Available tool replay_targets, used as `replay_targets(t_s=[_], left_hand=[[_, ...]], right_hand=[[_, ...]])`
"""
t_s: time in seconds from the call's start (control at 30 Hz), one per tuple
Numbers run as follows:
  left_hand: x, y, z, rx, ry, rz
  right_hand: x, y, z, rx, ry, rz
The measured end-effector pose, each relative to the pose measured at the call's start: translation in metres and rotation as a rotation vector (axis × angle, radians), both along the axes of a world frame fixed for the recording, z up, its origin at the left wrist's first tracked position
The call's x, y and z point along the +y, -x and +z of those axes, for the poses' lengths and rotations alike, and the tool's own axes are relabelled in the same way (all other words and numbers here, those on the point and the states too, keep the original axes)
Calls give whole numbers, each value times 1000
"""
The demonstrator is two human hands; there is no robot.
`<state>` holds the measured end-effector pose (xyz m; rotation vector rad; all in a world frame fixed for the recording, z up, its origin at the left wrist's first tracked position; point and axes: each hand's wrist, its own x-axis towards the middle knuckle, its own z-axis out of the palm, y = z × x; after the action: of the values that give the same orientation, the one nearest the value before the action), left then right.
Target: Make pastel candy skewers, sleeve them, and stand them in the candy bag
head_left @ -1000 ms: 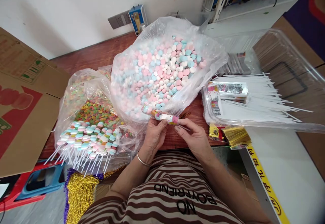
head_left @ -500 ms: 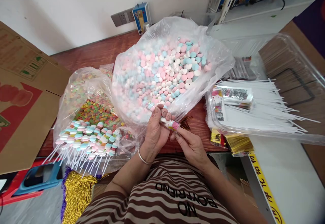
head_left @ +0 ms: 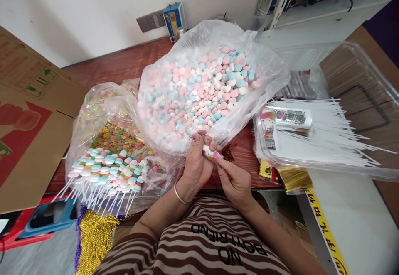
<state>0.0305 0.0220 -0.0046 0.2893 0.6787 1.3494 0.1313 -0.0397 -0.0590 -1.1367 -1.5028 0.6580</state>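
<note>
Between my two hands is a small printed plastic wrapper, white with a pink end. My left hand is closed around its upper part, the fingertips curled over it; what lies inside is mostly hidden. The thumb and fingers of my right hand pinch the pink lower end. Just beyond my fingers lies a big clear bag of pink, white and blue candies. Some gold twist ties rest on the table beside my hands.
On the left, candy skewers on white sticks lie over a bag of coloured ring candies. To the right, a clear plastic tray holds white sticks and printed wrappers. A cardboard box stands far left.
Both hands have shifted slightly to the right with the wrapper. The pink end, flatter before, is now gathered between my right fingertips.
</note>
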Motion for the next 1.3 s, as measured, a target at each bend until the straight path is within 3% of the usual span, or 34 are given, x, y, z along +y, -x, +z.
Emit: replay_targets(t_s=[0.1, 0.27, 0.5, 0.7, 0.83, 1.0, 1.17, 1.3], left_hand=[[2, 1, 1, 10, -24, 21], [-2, 1, 1, 38, -69, -2], [-5, -7, 1, 55, -73, -1], [-7, -8, 0, 111, -77, -23], [-8, -1, -2, 156, -80, -112], [-4, 5, -5, 165, -141, -43], [-13, 0, -4, 253, -172, -103], [-19, 3, -11, 291, -146, -309]], right_hand=[[-2, 0, -2, -46, -76, -77], [4, -3, -7, -150, -131, 7], [8, 0, -12, -176, -44, 127], [13, 1, -10, -174, -10, 140], [7, -1, -7, -84, -35, -11], [-2, -2, 2, 81, 44, -231], [12, -2, 19, 256, 225, -84], [22, -5, 24, 475, 297, -43]])
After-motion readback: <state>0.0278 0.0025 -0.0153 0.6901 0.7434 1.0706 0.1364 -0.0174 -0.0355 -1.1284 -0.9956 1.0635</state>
